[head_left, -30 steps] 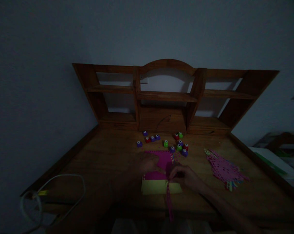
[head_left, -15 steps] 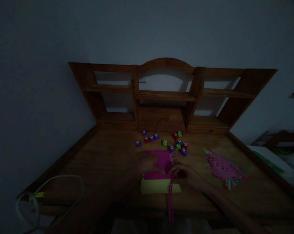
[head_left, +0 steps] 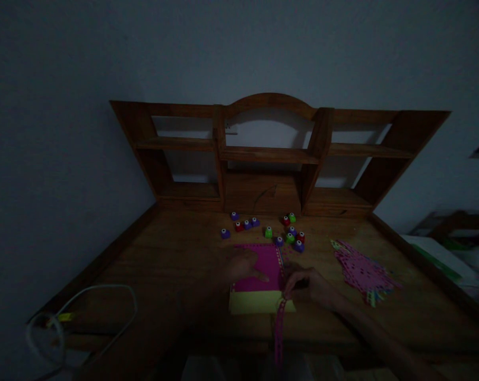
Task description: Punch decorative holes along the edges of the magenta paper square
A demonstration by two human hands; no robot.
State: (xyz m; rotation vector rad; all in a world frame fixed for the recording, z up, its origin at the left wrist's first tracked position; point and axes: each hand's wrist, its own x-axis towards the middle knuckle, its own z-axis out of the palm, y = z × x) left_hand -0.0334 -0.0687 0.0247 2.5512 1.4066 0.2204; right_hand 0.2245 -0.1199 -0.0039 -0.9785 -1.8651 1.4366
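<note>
My left hand (head_left: 242, 266) lies flat with fingers apart on a magenta sheet of paper (head_left: 268, 258). Punched holes run along the sheet's top and right edges. Under its near side, pale yellow paper (head_left: 251, 303) sticks out. My right hand (head_left: 309, 286) is at the sheet's lower right corner, finger and thumb pinched on the upper end of a narrow pink paper strip (head_left: 279, 333). The strip has holes along it and hangs down past the desk's front edge. Small paper bits lie by the sheet's right edge.
Several purple, red and green craft punches (head_left: 268, 232) stand behind the sheet. A pile of punched pink paper pieces (head_left: 362, 271) lies at the right. Wooden shelving (head_left: 269, 154) closes off the back of the desk. A pale cable (head_left: 104, 286) loops at the left. The room is dim.
My right hand has moved slightly right and nearer to me, bringing the strip's upper end away from the sheet's edge. The left hand stays on the sheet. The view has shifted slightly.
</note>
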